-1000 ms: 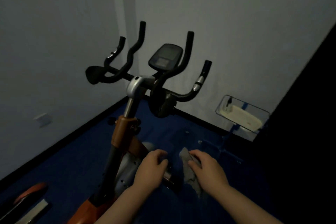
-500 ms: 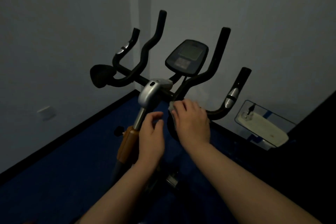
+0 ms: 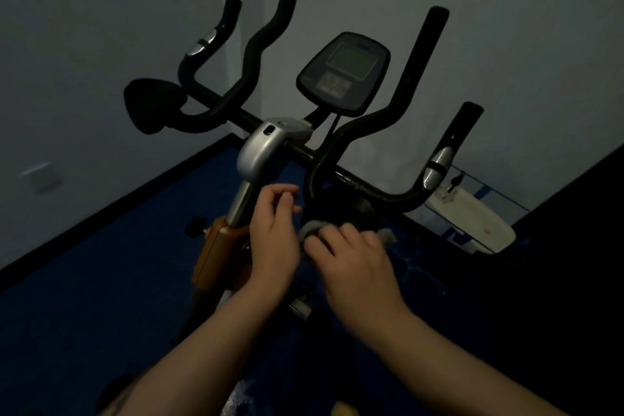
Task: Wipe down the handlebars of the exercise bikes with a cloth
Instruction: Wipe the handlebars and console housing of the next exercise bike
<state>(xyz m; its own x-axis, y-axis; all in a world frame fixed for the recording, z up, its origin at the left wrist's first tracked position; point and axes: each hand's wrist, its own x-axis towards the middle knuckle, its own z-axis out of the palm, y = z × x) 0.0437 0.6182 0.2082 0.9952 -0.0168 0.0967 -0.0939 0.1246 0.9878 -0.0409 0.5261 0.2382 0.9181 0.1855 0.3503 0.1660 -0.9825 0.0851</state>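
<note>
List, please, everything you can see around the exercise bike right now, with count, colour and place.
Black tubular handlebars: one set, four upright grips, centre.
Dark oval console display: one, between the inner grips.
Silver metal stem clamp: one, below the console.
Orange frame post: one, under the stem.
Black elbow pad: one, left end of the bar.
Grey cloth: one, bunched under the right-side bar.
White tray-like object: one, floor at right, detail unclear.
Blue floor: below.
Left hand: bare, beside the cloth.
Right hand: gripping the cloth.

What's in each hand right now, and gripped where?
Right hand holds the grey cloth, bunched under its fingers with one end sticking out past the hand. Left hand is loosely curled and holds nothing.
</note>
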